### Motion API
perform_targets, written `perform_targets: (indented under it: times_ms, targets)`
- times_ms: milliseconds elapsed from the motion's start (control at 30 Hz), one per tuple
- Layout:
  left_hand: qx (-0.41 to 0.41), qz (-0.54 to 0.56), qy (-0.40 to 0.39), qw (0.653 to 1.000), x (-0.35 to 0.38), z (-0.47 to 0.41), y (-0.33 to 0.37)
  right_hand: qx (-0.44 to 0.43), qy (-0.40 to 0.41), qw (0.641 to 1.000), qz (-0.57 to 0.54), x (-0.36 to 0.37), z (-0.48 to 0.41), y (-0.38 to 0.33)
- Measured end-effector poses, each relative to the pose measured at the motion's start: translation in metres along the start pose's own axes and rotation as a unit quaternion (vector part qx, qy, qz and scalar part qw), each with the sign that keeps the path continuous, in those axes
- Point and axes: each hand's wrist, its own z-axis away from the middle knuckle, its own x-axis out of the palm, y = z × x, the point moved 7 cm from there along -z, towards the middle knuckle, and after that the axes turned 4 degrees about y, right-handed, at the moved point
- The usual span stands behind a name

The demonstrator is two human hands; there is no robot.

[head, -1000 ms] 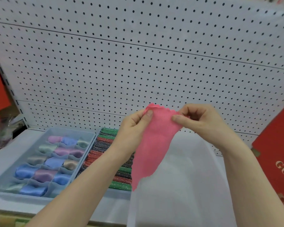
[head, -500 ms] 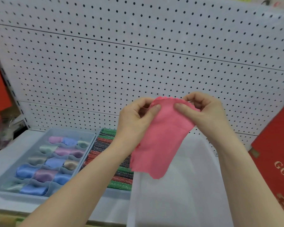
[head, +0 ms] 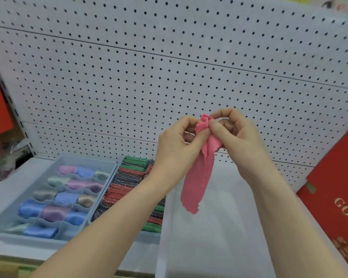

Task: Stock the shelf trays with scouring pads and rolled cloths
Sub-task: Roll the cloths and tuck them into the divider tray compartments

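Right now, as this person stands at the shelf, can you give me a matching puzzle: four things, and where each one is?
Things:
1 pink cloth
2 scouring pads
3 rolled cloths
4 red carton

Places:
a in the divided tray
b far right
c pinched between left hand and right hand
d stacked in rows beside the divided tray

Pairs: 1-c, 2-d, 3-a, 4-b

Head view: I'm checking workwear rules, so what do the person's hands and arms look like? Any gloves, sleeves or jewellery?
Both are bare. The left hand and right hand wear no gloves, and no rings show on the fingers in view. The left arm and right arm show no sleeve, watch or bracelet up to the frame's bottom edge.
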Motion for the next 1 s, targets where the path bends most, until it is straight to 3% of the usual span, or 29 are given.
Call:
perform_targets:
  times_ms: [467, 600, 667, 733, 800, 900, 1000]
  targets:
    - [-0.006, 0.027, -0.076, 0.997, -0.008, -0.001, -0.012, -0.044, -0.036, 0.991, 0.117, 0.004, 0.002, 0.001]
    - [0.011, 0.015, -0.053, 0.998, -0.014, 0.003, -0.011, -0.041, -0.046, 0.993, 0.099, 0.003, 0.002, 0.0]
    - [-0.011, -0.027, -0.031, 0.999, -0.018, 0.002, -0.02, -0.034, -0.058, 0.995, 0.068, 0.004, 0.003, 0.0]
    - [-0.072, -0.023, -0.087, 0.993, -0.011, 0.002, -0.035, -0.02, -0.068, 0.997, 0.025, 0.005, 0.003, 0.001]
    - [-0.134, 0.051, -0.145, 0.979, -0.001, 0.007, -0.042, 0.0, -0.068, 0.998, -0.016, 0.005, 0.001, 0.004]
    - [-0.158, 0.118, -0.104, 0.975, -0.005, 0.007, -0.044, 0.038, -0.022, 0.997, -0.057, -0.001, -0.004, 0.019]
    - [-0.165, 0.17, -0.053, 0.97, -0.014, 0.002, -0.046, 0.035, 0.072, 0.997, -0.016, -0.013, 0.003, 0.034]
